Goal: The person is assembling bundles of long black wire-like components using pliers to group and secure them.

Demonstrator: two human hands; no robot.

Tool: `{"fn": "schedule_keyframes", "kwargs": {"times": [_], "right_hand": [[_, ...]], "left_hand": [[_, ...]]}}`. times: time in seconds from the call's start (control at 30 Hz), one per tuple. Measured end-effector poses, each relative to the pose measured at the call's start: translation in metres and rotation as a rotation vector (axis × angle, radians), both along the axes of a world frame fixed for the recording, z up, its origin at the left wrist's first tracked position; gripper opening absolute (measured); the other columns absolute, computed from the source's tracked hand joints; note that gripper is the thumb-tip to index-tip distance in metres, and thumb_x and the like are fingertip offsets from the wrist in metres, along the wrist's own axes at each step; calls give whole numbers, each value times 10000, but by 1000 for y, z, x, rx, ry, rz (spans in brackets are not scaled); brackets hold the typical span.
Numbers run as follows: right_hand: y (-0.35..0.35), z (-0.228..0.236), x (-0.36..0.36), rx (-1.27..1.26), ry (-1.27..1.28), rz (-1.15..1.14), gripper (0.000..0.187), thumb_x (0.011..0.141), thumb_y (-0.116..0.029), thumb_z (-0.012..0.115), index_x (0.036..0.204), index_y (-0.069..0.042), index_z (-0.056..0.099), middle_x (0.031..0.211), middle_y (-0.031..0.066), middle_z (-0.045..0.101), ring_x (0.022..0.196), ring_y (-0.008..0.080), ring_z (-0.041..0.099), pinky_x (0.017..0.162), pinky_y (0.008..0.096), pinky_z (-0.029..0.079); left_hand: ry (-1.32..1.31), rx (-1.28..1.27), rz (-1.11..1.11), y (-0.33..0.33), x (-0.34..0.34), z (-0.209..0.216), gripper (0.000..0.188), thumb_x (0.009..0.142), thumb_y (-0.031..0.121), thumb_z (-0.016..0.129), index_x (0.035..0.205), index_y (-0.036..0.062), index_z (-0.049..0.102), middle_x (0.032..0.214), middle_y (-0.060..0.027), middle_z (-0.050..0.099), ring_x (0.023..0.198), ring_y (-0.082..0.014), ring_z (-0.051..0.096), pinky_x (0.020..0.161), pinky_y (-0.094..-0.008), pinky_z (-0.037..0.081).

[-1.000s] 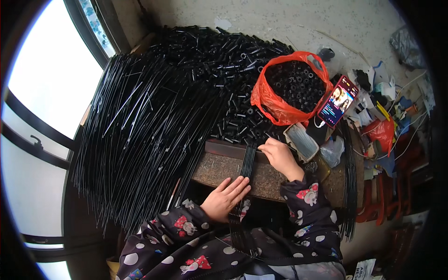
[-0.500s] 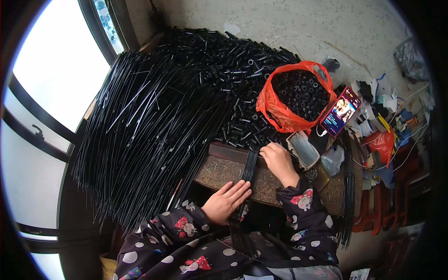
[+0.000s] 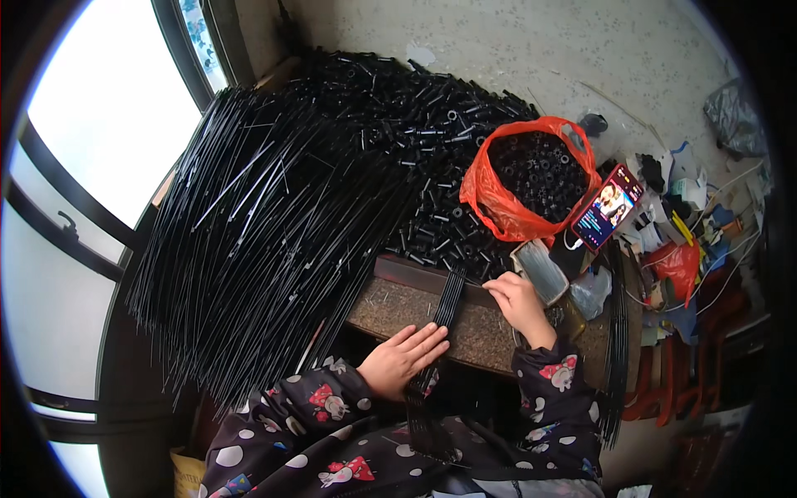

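My left hand (image 3: 404,358) lies flat, fingers stretched out, across a row of thin black rods (image 3: 451,300). These rods run side by side over the near edge of a worn brown board (image 3: 386,309), and their far ends rest on a dark bar (image 3: 407,272). To the right of the rods, my right hand (image 3: 518,300) is closed in a pinch above the board. Something thin and dark seems to be at its fingertips, too small to make out. Behind the bar spreads a heap of short black tubular parts (image 3: 432,236).
A large pile of long black rods (image 3: 257,241) fills the left side. An open red plastic bag (image 3: 490,199) holds small black ring-shaped parts. Beside it are a lit phone (image 3: 608,206), a shallow box (image 3: 541,272) and a clear plastic bag (image 3: 591,293). More rods (image 3: 617,349) hang at right.
My right hand has moved right and slightly nearer, away from the far ends of the rods. My left hand keeps its place on them. The view has shifted a little.
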State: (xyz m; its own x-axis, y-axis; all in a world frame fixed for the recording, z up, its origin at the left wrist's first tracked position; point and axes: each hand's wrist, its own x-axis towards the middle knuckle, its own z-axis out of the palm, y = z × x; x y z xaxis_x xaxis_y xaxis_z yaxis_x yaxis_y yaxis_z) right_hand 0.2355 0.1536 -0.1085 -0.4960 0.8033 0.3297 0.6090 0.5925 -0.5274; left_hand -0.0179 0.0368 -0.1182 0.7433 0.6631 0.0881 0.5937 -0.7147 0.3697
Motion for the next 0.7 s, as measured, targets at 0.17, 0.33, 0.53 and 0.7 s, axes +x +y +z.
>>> {"fn": "schedule_keyframes", "kwargs": {"times": [0.17, 0.33, 0.53, 0.7], "right_hand": [[6, -10, -24, 50, 144, -64, 100, 781, -61, 590, 866, -40, 639, 785, 110, 576, 705, 298, 583, 614, 346, 461], [16, 13, -24, 186, 184, -141, 109, 758, -102, 611, 813, -10, 633, 772, 143, 590, 689, 315, 579, 625, 368, 459], [20, 3, 71, 142, -273, -349, 120, 679, -70, 665, 781, -15, 637, 805, 116, 549, 815, 307, 541, 689, 383, 446], [13, 5, 68, 302, -237, -359, 67, 702, -52, 631, 755, -14, 618, 765, 104, 530, 780, 302, 518, 665, 389, 436]], "left_hand": [[30, 52, -4, -1, 2, -4, 853, 648, 301, 601, 1376, 35, 244, 1438, -143, 234, 1340, -265, 214, 1067, -402, 191], [19, 38, -1, -4, 1, -3, 885, 625, 289, 622, 1379, 34, 233, 1441, -148, 221, 1342, -266, 209, 1068, -404, 192], [63, 40, -2, -7, 2, 6, 947, 574, 282, 670, 1373, 25, 231, 1441, -160, 210, 1346, -275, 195, 1068, -411, 191], [53, 32, 25, -23, 4, 3, 920, 597, 309, 664, 1366, 23, 248, 1437, -166, 219, 1337, -278, 215, 1064, -414, 198]]}}
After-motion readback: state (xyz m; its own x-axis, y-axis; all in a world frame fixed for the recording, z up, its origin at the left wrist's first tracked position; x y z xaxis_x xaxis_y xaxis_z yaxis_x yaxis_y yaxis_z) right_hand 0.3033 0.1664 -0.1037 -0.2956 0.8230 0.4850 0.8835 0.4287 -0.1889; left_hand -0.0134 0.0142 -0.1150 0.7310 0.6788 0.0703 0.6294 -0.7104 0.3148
